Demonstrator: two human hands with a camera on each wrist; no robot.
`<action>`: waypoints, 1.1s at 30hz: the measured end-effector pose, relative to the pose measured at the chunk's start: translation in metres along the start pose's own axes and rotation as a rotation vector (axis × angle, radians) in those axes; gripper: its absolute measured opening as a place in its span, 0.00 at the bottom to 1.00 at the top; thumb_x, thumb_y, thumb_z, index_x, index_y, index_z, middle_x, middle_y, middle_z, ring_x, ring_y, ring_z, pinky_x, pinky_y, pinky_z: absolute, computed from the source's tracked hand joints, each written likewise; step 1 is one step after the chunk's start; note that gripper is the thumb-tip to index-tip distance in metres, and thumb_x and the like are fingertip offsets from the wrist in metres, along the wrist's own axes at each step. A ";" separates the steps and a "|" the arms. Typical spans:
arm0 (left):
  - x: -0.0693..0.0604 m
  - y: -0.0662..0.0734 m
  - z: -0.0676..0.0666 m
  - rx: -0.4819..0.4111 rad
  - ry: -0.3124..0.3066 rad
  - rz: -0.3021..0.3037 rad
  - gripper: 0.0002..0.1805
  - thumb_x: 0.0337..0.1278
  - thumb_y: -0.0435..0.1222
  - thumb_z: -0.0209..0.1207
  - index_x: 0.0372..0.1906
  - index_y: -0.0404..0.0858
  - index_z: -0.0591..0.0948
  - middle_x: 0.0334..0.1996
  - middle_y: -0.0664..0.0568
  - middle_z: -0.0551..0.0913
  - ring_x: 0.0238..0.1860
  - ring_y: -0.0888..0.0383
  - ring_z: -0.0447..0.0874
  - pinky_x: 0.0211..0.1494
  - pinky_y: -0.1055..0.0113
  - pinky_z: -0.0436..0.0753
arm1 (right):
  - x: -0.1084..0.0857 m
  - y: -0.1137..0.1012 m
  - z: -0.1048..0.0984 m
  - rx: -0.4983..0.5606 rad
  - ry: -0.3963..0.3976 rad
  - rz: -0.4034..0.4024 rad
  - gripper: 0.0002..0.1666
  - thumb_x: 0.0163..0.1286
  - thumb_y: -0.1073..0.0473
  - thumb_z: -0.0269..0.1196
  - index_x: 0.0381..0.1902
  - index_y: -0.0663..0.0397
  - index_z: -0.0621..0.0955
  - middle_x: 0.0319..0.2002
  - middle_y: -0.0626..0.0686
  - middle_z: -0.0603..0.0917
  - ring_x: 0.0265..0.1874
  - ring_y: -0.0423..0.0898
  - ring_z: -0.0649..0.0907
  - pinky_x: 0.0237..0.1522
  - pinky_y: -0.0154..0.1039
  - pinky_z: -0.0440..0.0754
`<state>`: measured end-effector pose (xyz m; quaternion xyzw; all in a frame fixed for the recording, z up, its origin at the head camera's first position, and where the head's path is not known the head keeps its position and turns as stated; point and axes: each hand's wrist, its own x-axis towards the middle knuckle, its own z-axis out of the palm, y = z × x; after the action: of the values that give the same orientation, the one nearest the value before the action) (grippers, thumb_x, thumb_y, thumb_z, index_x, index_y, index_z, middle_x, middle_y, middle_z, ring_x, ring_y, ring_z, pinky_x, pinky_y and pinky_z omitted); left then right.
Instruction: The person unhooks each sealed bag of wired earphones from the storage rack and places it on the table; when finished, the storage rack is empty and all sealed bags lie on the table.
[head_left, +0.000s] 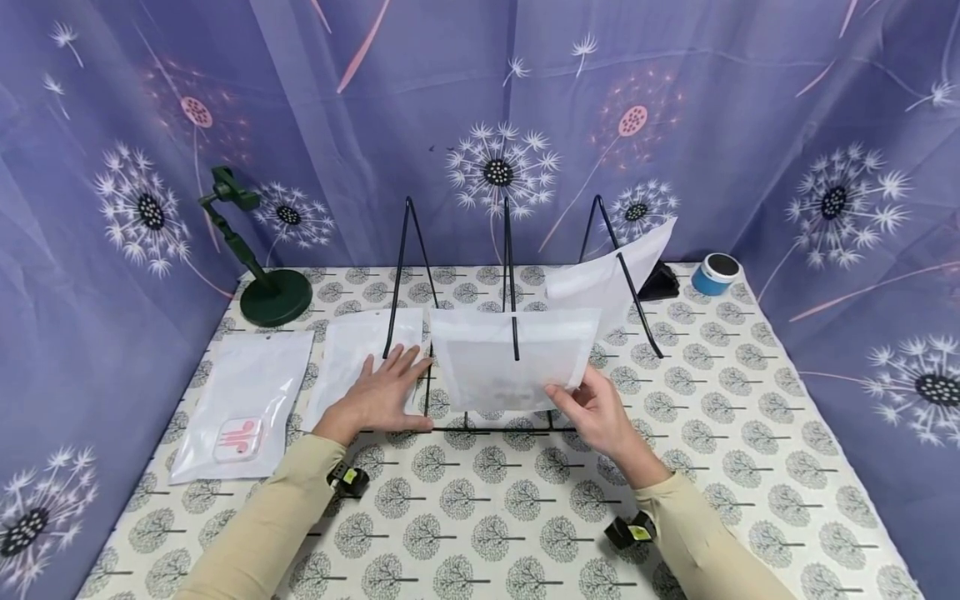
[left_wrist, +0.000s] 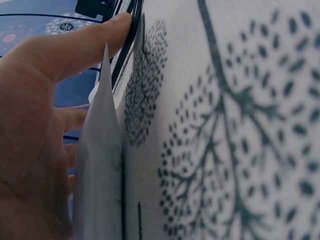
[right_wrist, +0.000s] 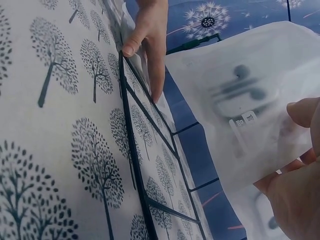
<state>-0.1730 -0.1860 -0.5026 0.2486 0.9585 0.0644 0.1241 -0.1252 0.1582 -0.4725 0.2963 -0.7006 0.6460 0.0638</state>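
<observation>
Bag (head_left: 480, 358) hangs at middle of rack (head_left: 511, 267), left of right hand (head_left: 600, 414) (nearer), which pinches its lower right edge; left hand (head_left: 386, 397) spread, touching rack

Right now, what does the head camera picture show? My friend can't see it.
A person's right hand holds a white pouch at a black rack's middle hook, left hand spread near its base. Another pouch hangs at right; two more lie at left.
</observation>
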 end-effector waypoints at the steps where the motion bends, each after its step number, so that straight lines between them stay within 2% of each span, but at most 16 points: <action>1: 0.000 0.000 0.000 -0.001 0.002 0.001 0.61 0.42 0.72 0.59 0.78 0.49 0.51 0.78 0.44 0.46 0.78 0.41 0.41 0.71 0.28 0.46 | 0.000 0.000 0.000 0.002 -0.001 0.002 0.22 0.65 0.80 0.53 0.58 0.76 0.70 0.58 0.51 0.79 0.54 0.40 0.82 0.53 0.42 0.83; 7: 0.001 -0.001 -0.001 -0.006 -0.002 -0.005 0.61 0.41 0.73 0.59 0.78 0.49 0.50 0.79 0.45 0.45 0.78 0.41 0.40 0.72 0.29 0.45 | -0.003 -0.003 0.001 -0.010 -0.003 0.019 0.21 0.65 0.80 0.54 0.57 0.76 0.71 0.55 0.68 0.78 0.53 0.39 0.82 0.51 0.41 0.84; 13: 0.001 -0.002 -0.001 -0.004 -0.003 -0.002 0.61 0.41 0.73 0.59 0.78 0.47 0.51 0.79 0.44 0.45 0.78 0.41 0.40 0.71 0.29 0.45 | -0.007 -0.006 0.001 -0.012 -0.012 0.038 0.22 0.66 0.79 0.54 0.58 0.75 0.70 0.56 0.72 0.76 0.54 0.39 0.82 0.52 0.41 0.84; 20: 0.002 -0.002 0.000 -0.005 -0.002 0.001 0.60 0.42 0.73 0.58 0.77 0.45 0.54 0.79 0.45 0.45 0.78 0.42 0.40 0.72 0.29 0.45 | -0.012 -0.009 0.002 -0.028 -0.017 0.041 0.24 0.65 0.80 0.54 0.59 0.74 0.70 0.56 0.73 0.75 0.55 0.39 0.82 0.51 0.42 0.84; 27: 0.001 -0.002 0.002 0.000 -0.008 -0.002 0.61 0.43 0.74 0.57 0.77 0.43 0.54 0.79 0.46 0.44 0.78 0.42 0.39 0.72 0.30 0.44 | -0.017 -0.015 0.003 -0.047 -0.024 0.072 0.23 0.65 0.78 0.55 0.59 0.73 0.70 0.56 0.70 0.77 0.53 0.37 0.82 0.49 0.41 0.85; 33: 0.000 -0.001 0.001 0.003 -0.011 0.001 0.60 0.43 0.73 0.57 0.76 0.41 0.56 0.79 0.45 0.44 0.78 0.42 0.39 0.72 0.30 0.45 | -0.020 -0.015 0.004 -0.010 -0.041 0.034 0.23 0.65 0.80 0.54 0.59 0.74 0.70 0.57 0.64 0.78 0.54 0.39 0.82 0.50 0.42 0.85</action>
<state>-0.1735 -0.1871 -0.5041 0.2496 0.9578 0.0618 0.1288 -0.1003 0.1616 -0.4696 0.2974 -0.7098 0.6373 0.0400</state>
